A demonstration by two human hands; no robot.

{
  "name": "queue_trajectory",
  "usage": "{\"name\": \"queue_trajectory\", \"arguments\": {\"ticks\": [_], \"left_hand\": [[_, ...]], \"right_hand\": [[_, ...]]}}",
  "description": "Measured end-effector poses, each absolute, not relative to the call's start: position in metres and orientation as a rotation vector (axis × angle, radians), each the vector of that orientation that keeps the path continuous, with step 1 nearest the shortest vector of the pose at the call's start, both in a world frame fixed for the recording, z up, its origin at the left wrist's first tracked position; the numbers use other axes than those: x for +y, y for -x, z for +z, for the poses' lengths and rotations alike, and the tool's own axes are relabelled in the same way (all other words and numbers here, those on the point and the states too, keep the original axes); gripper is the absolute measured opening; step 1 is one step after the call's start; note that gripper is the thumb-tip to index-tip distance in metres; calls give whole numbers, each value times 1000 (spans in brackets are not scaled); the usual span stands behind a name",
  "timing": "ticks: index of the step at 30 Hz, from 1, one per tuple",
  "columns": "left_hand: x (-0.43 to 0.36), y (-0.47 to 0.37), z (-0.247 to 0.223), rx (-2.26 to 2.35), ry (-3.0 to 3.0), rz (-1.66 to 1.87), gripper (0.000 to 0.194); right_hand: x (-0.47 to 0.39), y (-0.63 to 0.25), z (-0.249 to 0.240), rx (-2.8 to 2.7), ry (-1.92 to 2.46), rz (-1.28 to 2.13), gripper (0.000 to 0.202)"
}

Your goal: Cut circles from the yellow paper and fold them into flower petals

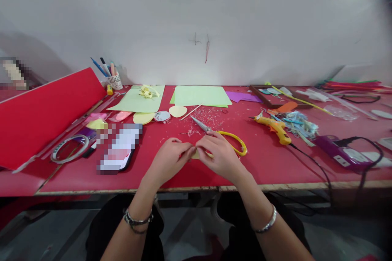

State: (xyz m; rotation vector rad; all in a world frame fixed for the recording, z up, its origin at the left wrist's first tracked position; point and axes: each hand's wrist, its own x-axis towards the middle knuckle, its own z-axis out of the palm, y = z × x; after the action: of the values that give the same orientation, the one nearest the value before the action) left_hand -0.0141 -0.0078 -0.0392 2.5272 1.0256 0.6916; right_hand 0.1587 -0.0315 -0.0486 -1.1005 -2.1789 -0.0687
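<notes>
My left hand (pixel 171 158) and my right hand (pixel 221 155) meet above the front middle of the red table, fingertips pinched together. Between them shows a small piece of pale yellow paper (pixel 195 155), partly hidden by the fingers. Just beyond my right hand lie scissors with yellow handles (pixel 240 143), their pointed blades (pixel 200 124) aimed away to the left. Fine paper scraps (pixel 211 116) are scattered around the blades. Pale yellow paper circles (pixel 177 111) and a round white-topped tin or disc (pixel 162 116) sit farther back.
A phone (pixel 121 147) and a tape roll (pixel 70 149) lie left, near a tilted red board (pixel 49 114). Green sheets (pixel 202 95) lie at the back. A yellow glue gun (pixel 274 127), its cord trailing, and a purple device (pixel 343 155) are on the right.
</notes>
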Motion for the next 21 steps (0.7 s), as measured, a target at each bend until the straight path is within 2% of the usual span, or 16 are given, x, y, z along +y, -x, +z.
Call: {"name": "queue_trajectory", "arguments": {"ticks": [10,16,18,21], "left_hand": [[-5,23,-36,1019,-2577,642,38],[-5,39,-27,1065,-2503,717,39],[-6,40,-26,1062,-2495,719,38],[-6,36,-29,1066,-2500,722,39]], "right_hand": [[-28,-170,-50,-2133,1170,-218,18],[-26,-191,-46,-1895,1248,-213,18],[-28,-190,-42,-1822,1243,-173,17],[-30,-182,-38,-1921,1125,77,9]]}}
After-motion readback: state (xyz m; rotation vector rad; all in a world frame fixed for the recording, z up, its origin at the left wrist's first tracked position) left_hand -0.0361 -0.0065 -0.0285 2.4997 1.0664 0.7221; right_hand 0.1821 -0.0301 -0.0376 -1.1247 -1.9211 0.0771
